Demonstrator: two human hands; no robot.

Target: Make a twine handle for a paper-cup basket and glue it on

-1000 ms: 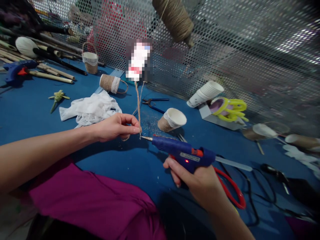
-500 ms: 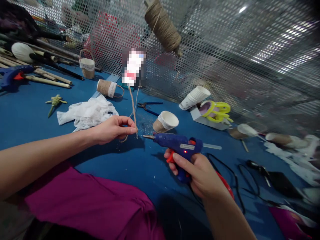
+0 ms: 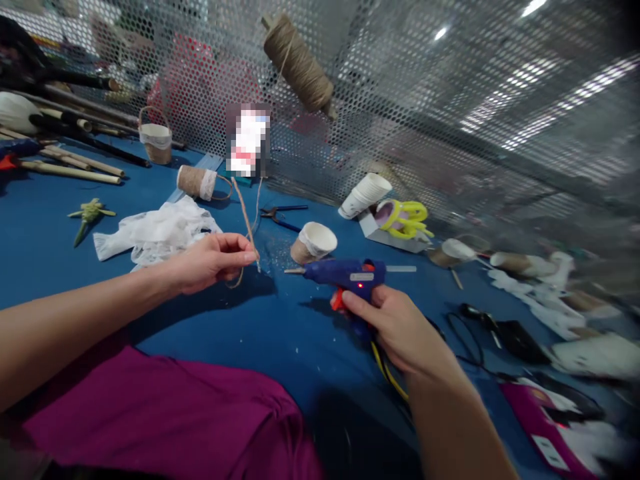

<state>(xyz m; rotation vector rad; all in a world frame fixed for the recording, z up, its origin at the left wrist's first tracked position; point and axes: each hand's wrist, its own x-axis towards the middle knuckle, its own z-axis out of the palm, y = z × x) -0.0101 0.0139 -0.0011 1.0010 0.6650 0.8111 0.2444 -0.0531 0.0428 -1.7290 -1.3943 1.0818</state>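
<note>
My left hand (image 3: 217, 261) pinches a strand of brown twine (image 3: 245, 217) between thumb and fingers, its short end poking out below the fingertips. Wrapped around the handle of a blue hot glue gun (image 3: 345, 275) is my right hand (image 3: 387, 317), close to the orange trigger. The gun's metal nozzle points left toward the twine end, with a gap between them. A red light glows on its side, and a clear glue stick (image 3: 401, 269) sticks out at the back. Just behind the nozzle stands a twine-wrapped paper cup (image 3: 314, 242) with white lace round its rim.
White lace (image 3: 167, 230) lies piled beyond my left wrist. Pliers (image 3: 283, 217), a small lace-trimmed basket (image 3: 156, 142) and a tipped one (image 3: 197, 182) sit farther back. A twine spool (image 3: 299, 63) hangs before the mesh panel. Stacked paper cups (image 3: 365, 195) and black cables (image 3: 463, 333) are right.
The whole view has shifted, so the table items appear farther left. The glue gun has drawn slightly away from the twine end. Both hands keep their hold.
</note>
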